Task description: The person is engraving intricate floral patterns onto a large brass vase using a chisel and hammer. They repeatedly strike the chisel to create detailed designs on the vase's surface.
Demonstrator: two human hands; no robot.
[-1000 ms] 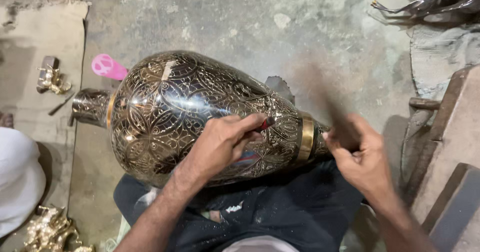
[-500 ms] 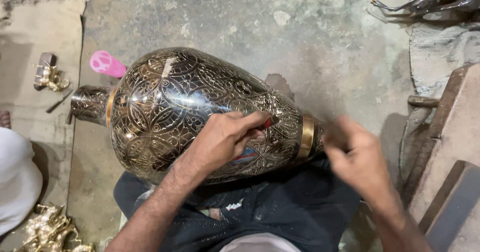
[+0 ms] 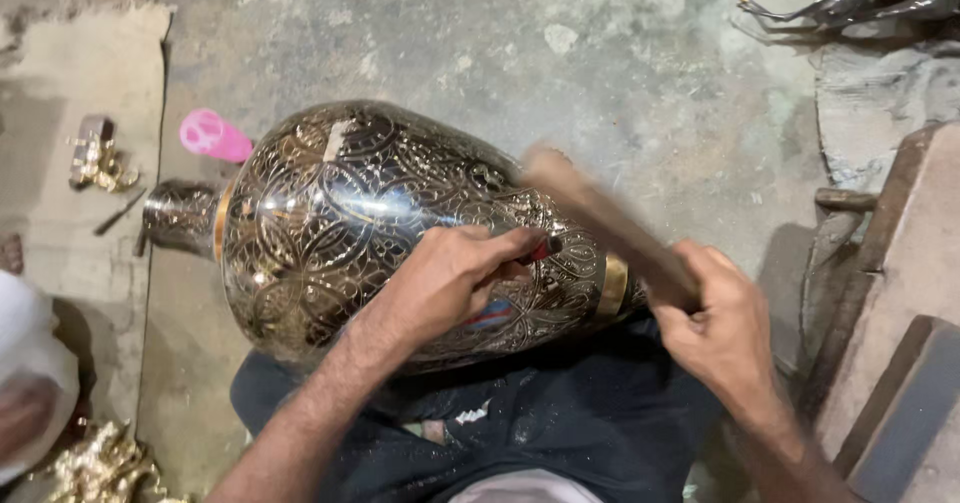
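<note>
A large engraved brass vase (image 3: 380, 233) is laid on its side across the lap, neck toward the left, over the concrete floor (image 3: 620, 73). A small red-handled chisel (image 3: 540, 251) is pinched in the clenched fingers of the left hand (image 3: 450, 278) against the vase wall near its gold band, while a wooden mallet (image 3: 610, 225), blurred in swing, is gripped by the right hand (image 3: 725, 323). Good work is judged to call for a steadily braced chisel and light, even blows.
</note>
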